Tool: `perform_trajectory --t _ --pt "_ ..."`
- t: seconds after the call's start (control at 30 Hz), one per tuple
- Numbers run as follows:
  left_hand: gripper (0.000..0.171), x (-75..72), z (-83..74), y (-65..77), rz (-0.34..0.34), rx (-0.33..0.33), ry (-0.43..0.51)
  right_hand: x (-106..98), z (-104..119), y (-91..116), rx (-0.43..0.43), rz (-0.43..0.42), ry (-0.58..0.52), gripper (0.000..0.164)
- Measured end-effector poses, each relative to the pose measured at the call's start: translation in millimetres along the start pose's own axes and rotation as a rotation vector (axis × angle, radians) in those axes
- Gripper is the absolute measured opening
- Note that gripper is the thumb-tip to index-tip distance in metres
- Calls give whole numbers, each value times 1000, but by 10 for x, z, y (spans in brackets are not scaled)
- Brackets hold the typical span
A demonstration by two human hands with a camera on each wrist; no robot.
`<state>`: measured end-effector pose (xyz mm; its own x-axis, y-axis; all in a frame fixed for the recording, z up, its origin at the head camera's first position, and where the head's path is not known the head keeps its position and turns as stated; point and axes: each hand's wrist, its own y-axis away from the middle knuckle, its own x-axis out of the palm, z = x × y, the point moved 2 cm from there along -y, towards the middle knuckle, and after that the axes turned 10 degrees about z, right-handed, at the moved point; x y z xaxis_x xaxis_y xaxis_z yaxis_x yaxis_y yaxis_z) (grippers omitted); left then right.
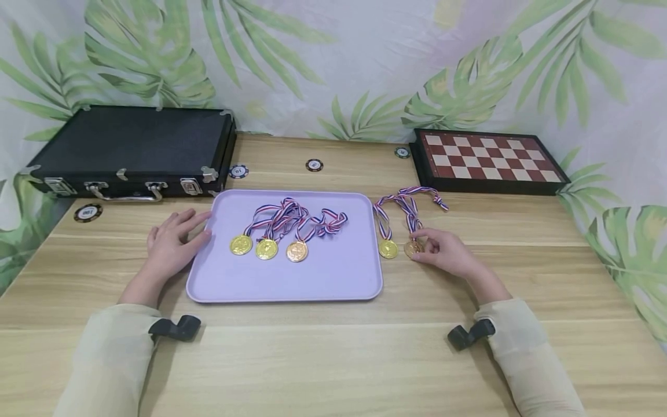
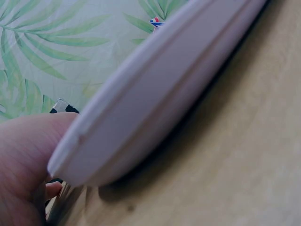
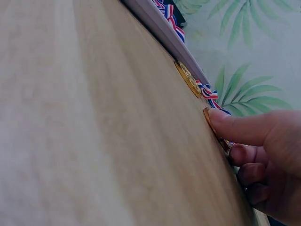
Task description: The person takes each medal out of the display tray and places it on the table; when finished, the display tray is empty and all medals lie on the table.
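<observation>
A lilac tray [image 1: 283, 284] lies on the wooden table. Three medals with striped ribbons rest in it: two gold-coloured ones, such as the gold medal [image 1: 267, 249], and a bronze-coloured one [image 1: 297, 251]. Beside the tray's left edge is my left hand [image 1: 174, 243], its fingers spread and fairly straight, touching the rim. On the table right of the tray, another gold medal [image 1: 388, 249] lies close to the edge. Next to it, my right hand [image 1: 443, 250] pinches a bronze medal [image 1: 413, 248] between thumb and fingers; the right wrist view shows the thumb [image 3: 240, 127] against its rim.
A black case [image 1: 130, 145] with metal corners stands at the back left. At the back right sits a chessboard box [image 1: 490, 159]. Poker chips lie along the back, including a black chip [image 1: 314, 165], and another chip [image 1: 88, 212] is left of the tray.
</observation>
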<state>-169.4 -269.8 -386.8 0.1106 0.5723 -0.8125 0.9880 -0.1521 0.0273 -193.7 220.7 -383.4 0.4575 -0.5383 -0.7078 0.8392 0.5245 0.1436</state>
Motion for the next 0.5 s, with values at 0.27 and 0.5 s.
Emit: perform_trajectory --t 0.27,0.5 --pt "46 -5 1 1 6 3 2 -130 204 -38 -65 -44 -106 46" --pt "47 0 -4 -2 6 6 0 37 915 -289 -280 -64 -229 42"
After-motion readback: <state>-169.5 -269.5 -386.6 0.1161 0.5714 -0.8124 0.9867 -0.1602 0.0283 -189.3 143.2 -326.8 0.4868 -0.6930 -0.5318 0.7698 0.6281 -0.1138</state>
